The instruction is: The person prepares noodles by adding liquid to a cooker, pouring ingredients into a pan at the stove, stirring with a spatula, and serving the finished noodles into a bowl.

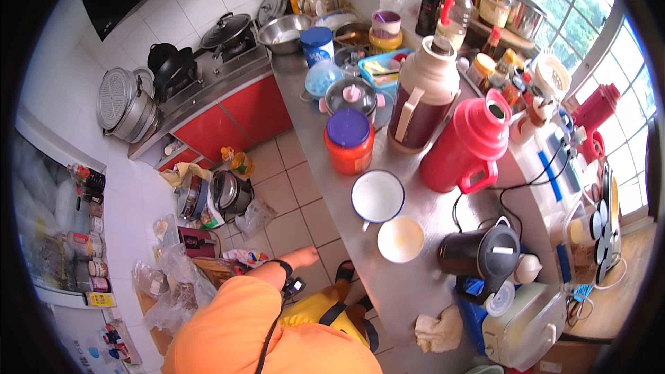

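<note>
My left hand (304,256) hangs over the tiled floor between the two counters, with a black band at the wrist. No object shows in it, and its fingers are too foreshortened to read. My right hand is out of view. On the steel counter (332,208) before me stand a white enamel mug (377,196) with a dark blue rim and a white bowl (400,239) with pale residue inside. Behind them are an orange-red jar (349,148) with a purple lid, a red thermos flask (467,143) and a brown-and-beige thermos flask (426,96).
A black electric kettle (480,252), a folded cloth (439,328) and a beige box-shaped appliance (524,327) line the counter's near right. At the back left are a gas stove (208,75) and a lidded wok (227,30). Plastic bags (179,291) and a rice cooker (228,192) crowd the left.
</note>
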The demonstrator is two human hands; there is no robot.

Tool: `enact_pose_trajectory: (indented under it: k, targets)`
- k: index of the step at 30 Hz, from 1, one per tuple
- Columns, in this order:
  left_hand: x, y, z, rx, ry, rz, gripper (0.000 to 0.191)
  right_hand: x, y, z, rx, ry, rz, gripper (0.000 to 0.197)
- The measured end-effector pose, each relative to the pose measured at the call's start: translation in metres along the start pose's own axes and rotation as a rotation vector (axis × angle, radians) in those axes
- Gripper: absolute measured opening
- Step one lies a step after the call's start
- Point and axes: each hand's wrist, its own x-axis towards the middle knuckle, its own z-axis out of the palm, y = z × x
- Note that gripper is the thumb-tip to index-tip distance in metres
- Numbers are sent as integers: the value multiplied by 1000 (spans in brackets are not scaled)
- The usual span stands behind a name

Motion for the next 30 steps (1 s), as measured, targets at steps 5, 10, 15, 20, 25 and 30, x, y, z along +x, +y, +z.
enact_pose_trajectory:
  k: [5,10,15,20,25,30]
  targets:
    - [-19,0,18,-84,91,-15,38,-47,41,19,292,-37,84,28]
    - [-61,19,17,35,88,41,42,-32,139,29,-151,-644,47,15]
    - [-117,-26,35,27,94,6,45,-12,51,15,163,-594,20,28]
    - [-163,-74,51,187,134,67,48,27,115,55,137,-545,-285,15]
    - [-206,-130,80,-220,222,-86,48,50,47,91,-287,-860,-348,25]
    - [-238,-214,109,-682,279,-79,24,59,-43,134,-533,-827,-773,29]
